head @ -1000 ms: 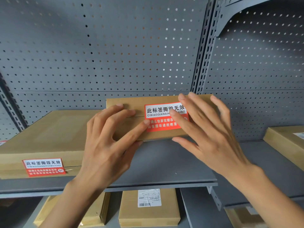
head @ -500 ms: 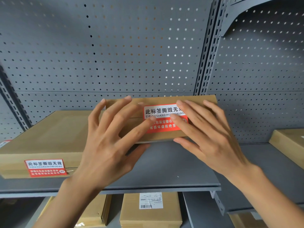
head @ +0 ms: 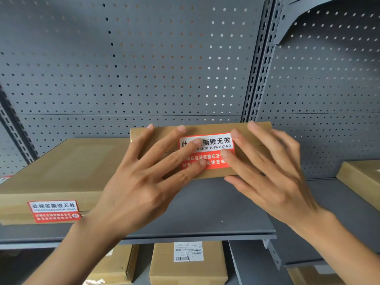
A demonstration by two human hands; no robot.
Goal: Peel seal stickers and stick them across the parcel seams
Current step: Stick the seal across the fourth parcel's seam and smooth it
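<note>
A flat brown cardboard parcel [head: 207, 128] stands on its edge on the grey shelf [head: 205, 208], its front face toward me. A red and white seal sticker [head: 213, 150] lies across the seam on that face. My left hand [head: 144, 182] presses the sticker's left part with straight spread fingers. My right hand [head: 267, 171] lies flat on the parcel's right side, fingertips on the sticker's right edge. Both hands hide part of the print.
A second flat parcel [head: 67, 167] lies at the left with its own seal sticker [head: 53, 210] on the front edge. Another parcel [head: 362, 177] sits at the far right. More boxes [head: 185, 270] lie on the lower shelf. A perforated grey back panel [head: 144, 68] rises behind.
My left hand has slid right across the parcel face, and its fingers now cover the sticker's left part. My right hand has stayed on the right side, spreading slightly.
</note>
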